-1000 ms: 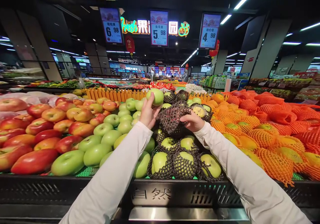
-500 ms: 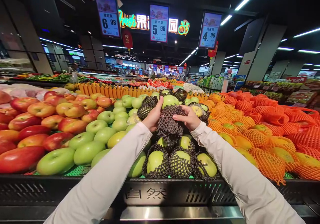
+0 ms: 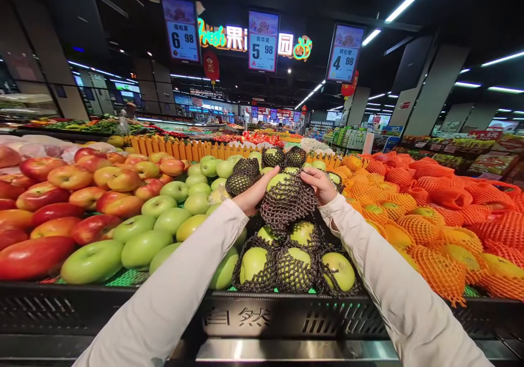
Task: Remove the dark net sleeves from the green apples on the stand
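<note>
A green apple (image 3: 279,185) is held above the front of the display, partly covered by a black foam net (image 3: 284,211). My left hand (image 3: 257,192) is closed round the apple's left side, thumb on top. On the other side, my right hand (image 3: 320,184) pinches the upper right edge of the net. Most fingertips of both hands are hidden behind the fruit and net. Just below, several green apples in black nets (image 3: 295,268) sit at the front of the crate (image 3: 233,315).
Bare green apples (image 3: 158,206) lie to the left, with red and yellow apples (image 3: 69,176) beyond. Oranges in orange nets (image 3: 434,236) fill the right side. A small orange fence (image 3: 180,148) runs behind the fruit. Price screens (image 3: 262,42) hang overhead.
The black net, bunched below the apple before, now spreads up over more of it. My right hand has shifted right, from the net's front to its upper right edge.
</note>
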The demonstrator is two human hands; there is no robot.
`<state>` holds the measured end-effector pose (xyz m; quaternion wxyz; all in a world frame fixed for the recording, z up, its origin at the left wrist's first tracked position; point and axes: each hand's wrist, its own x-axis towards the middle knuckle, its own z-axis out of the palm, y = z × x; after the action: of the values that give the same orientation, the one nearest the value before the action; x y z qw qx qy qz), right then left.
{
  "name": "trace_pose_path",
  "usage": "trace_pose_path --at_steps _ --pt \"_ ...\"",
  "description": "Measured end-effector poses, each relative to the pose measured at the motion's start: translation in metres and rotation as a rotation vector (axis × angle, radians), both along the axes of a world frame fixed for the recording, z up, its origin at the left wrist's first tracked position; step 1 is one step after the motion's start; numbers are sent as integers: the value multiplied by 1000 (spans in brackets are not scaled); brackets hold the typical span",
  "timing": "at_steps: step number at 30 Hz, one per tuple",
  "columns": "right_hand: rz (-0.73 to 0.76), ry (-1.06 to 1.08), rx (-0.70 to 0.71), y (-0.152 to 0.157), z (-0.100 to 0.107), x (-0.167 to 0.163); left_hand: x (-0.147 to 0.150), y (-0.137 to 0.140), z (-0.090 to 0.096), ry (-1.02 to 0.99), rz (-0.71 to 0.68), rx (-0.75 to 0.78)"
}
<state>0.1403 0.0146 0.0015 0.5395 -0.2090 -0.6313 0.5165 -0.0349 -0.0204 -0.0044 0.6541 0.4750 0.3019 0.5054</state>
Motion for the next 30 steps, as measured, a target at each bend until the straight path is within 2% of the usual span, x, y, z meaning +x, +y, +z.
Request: trace_pose_path --at_steps 5,9,12,14,16,19,22,25,28,30 --pt "-42 46 -29 -4 -2 -10 1 -10 -1 4 -27 -9" --pt "-86 -28 -104 3 -12 -17 -3 -8 -8 52 -143 44" --pt "-120 -64 -84 13 -20 -17 -4 -4 -11 136 -224 62" --pt "-175 -62 -31 17 -24 -16 -4 -1 -10 94 -195 79" --pt "-278 -66 62 17 -27 -14 -4 2 -7 -13 -101 115" --pt "-444 -123 310 10 -32 -14 -2 4 -3 -140 45 144" --pt "-477 -262 602 0 -36 -17 -2 8 -2 -195 133 178" --pt "-466 -399 820 -6 -37 -20 -2 10 -5 -180 167 246" --pt "-475 -473 951 -7 -37 -23 -1 9 -8 -113 180 325" --pt "-495 -491 947 -7 -35 -24 0 8 -8 -54 168 384"
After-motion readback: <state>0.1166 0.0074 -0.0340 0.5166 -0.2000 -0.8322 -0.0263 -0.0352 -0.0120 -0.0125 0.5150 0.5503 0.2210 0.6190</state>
